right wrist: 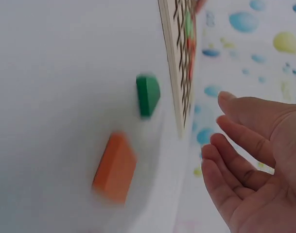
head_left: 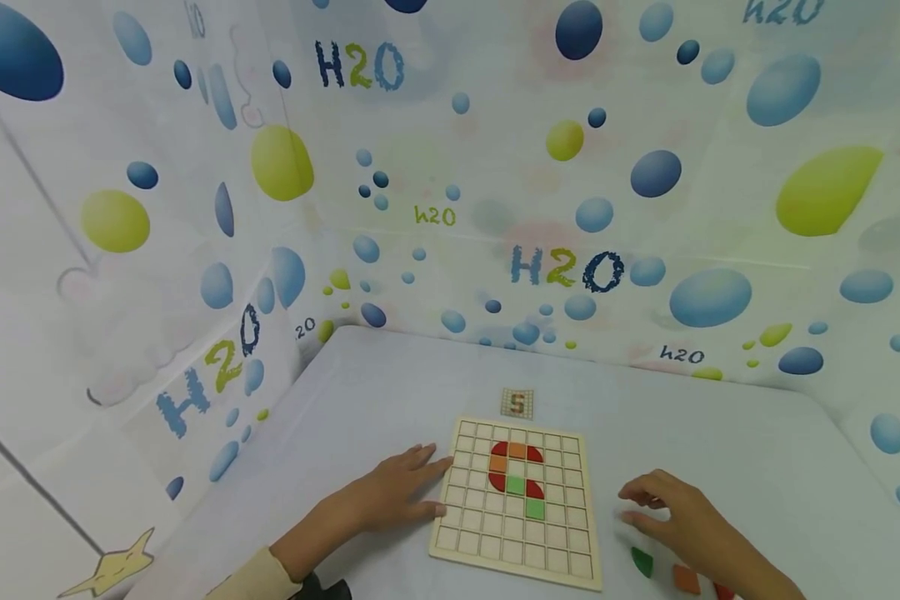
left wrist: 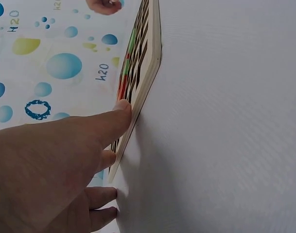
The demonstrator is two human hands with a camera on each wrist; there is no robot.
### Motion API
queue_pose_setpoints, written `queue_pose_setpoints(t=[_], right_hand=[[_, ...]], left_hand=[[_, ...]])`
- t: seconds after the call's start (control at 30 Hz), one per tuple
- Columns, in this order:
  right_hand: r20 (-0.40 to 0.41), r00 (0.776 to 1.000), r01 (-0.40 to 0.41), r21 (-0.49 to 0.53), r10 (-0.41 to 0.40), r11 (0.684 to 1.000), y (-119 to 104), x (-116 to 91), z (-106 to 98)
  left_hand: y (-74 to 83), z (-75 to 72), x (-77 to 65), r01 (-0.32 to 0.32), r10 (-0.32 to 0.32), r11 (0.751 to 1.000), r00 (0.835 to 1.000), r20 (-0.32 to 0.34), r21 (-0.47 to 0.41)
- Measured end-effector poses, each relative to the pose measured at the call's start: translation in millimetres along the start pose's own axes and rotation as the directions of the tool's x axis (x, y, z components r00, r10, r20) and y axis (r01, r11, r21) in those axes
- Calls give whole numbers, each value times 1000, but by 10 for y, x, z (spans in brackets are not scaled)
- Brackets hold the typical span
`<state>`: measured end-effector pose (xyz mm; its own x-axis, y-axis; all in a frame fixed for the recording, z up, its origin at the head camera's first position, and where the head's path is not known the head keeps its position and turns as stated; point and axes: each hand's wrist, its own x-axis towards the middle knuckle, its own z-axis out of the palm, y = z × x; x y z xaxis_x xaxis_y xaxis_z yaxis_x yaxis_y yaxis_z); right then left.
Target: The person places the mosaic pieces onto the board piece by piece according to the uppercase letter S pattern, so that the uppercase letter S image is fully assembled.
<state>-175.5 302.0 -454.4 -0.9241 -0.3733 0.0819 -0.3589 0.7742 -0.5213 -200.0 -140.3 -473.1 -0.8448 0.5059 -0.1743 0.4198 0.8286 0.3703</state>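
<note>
A square wooden grid board (head_left: 513, 572) lies on the white surface. Red, orange and light green pieces sit in some of its cells, among them an orange square (head_left: 517, 450) and a light green square (head_left: 535, 509). My left hand (head_left: 393, 490) rests at the board's left edge, fingers extended, the thumb (left wrist: 119, 116) touching the rim in the left wrist view. To the right of the board my right hand (head_left: 678, 510) hovers with loosely bent fingers and holds nothing. Below it lie a dark green rounded piece (right wrist: 148, 96) and an orange square block (right wrist: 115, 169), both blurred in the right wrist view.
A small card (head_left: 517, 403) with a gridded figure lies just beyond the board. Part of a red piece (head_left: 723, 592) shows under the right forearm. A dark object (head_left: 326, 588) is partly visible below the left wrist. Printed sheets with coloured drops (head_left: 708, 297) enclose the back and left.
</note>
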Motion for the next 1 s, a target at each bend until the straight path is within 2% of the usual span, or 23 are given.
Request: queue_pose_setpoints(t=[0.07, 0.13, 0.23, 0.3, 0.37, 0.5, 0.63, 0.7, 0.83, 1.0], right_hand=[[2, 995, -101, -3, 101, 995, 112, -91, -83], [25, 980, -198, 5, 197, 980, 234, -184, -159], [87, 939, -338, 44, 333, 940, 414, -329, -237], [140, 907, -408, 71, 396, 910, 534, -432, -261], [178, 886, -446, 85, 427, 891, 646, -536, -266], [231, 871, -464, 92, 434, 881, 831, -700, -239], [257, 870, -458, 103, 421, 883, 964, -795, -172], [252, 887, -422, 96, 388, 902, 1023, -834, -141], [217, 936, -297, 55, 279, 953, 1123, -909, -102], [171, 967, -206, 78, 191, 975, 1180, -971, -46]], left_hand=[[2, 0, 1, -1, 1, 1000, 1000, -1, -4], [9, -3, 0, 4, -4, 1000, 1000, -2, -5], [17, -14, -3, 11, -11, 1000, 1000, -1, -5], [20, -19, -2, 14, -14, 1000, 1000, 3, -5], [20, -20, 0, 14, -14, 1000, 1000, 7, -5], [15, -22, 4, 13, -13, 1000, 1000, 8, 5], [12, -24, 5, 9, -9, 1000, 1000, 5, 9], [11, -15, 8, 7, -7, 1000, 1000, 5, 5], [5, 7, 10, 1, -1, 1000, 1000, 6, 0], [13, -5, 1, -11, 11, 1000, 1000, 3, 2]])
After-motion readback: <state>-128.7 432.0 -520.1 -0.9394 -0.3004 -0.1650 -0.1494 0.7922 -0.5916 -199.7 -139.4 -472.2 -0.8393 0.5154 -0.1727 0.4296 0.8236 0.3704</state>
